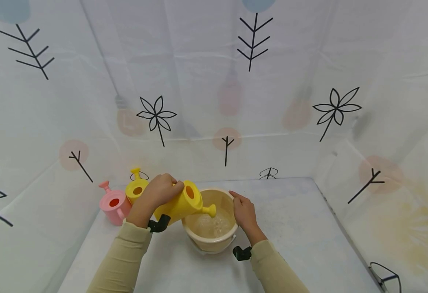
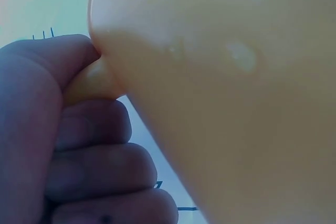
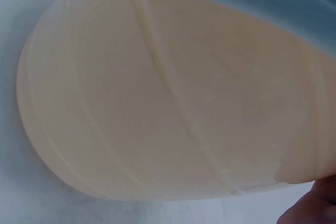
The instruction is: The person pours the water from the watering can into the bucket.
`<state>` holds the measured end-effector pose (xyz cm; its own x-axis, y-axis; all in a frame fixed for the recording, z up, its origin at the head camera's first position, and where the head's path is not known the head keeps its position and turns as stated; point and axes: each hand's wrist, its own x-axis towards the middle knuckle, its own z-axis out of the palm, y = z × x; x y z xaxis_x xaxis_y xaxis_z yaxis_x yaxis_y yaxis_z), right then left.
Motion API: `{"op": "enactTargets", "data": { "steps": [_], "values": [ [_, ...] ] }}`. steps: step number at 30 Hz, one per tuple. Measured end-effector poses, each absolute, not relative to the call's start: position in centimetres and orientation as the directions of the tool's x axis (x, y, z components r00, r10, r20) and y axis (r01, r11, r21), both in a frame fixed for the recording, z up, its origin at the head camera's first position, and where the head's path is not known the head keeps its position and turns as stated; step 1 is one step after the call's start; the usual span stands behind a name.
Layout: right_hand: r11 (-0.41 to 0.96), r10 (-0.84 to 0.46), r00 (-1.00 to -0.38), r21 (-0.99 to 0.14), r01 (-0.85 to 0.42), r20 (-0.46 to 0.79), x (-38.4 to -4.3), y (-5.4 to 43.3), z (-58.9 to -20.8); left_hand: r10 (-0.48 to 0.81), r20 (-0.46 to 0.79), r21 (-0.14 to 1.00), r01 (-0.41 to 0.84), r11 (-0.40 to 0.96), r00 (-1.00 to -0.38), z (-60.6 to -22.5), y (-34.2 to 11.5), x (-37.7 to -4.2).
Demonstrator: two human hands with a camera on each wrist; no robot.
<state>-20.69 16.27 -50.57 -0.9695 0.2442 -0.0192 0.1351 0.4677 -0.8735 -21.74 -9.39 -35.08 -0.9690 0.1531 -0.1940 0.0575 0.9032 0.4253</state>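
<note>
In the head view my left hand (image 1: 163, 190) grips the handle of a yellow watering can (image 1: 178, 206). The can is tipped to the right, its spout over a cream bucket (image 1: 210, 241). Bubbly, rippled water (image 1: 214, 226) shows inside the bucket under the spout. In the left wrist view, curled fingers (image 2: 105, 169) wrap the handle beside the can's wall (image 2: 220, 108). My right hand (image 1: 244, 211) holds the bucket at its right rim. The right wrist view shows the bucket's ribbed outer wall (image 3: 157, 93) and fingertips (image 3: 312, 205) against it, partly out of frame.
A pink watering can (image 1: 115, 207) and a second yellow watering can (image 1: 136, 186) stand at the table's back left, beside my left forearm. The white table (image 1: 290, 228) meets a patterned cloth backdrop (image 1: 199, 81) at the back and sides.
</note>
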Motion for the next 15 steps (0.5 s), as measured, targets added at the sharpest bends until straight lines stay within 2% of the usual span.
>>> {"op": "enactTargets", "data": {
  "steps": [15],
  "values": [
    [0.478, 0.246, -0.969, -0.869, 0.131, -0.011, -20.69, 16.26, -50.61, 0.18, -0.164, 0.406, 0.099, 0.908, -0.97, -35.14, -8.99, -21.77]
  ]
}}
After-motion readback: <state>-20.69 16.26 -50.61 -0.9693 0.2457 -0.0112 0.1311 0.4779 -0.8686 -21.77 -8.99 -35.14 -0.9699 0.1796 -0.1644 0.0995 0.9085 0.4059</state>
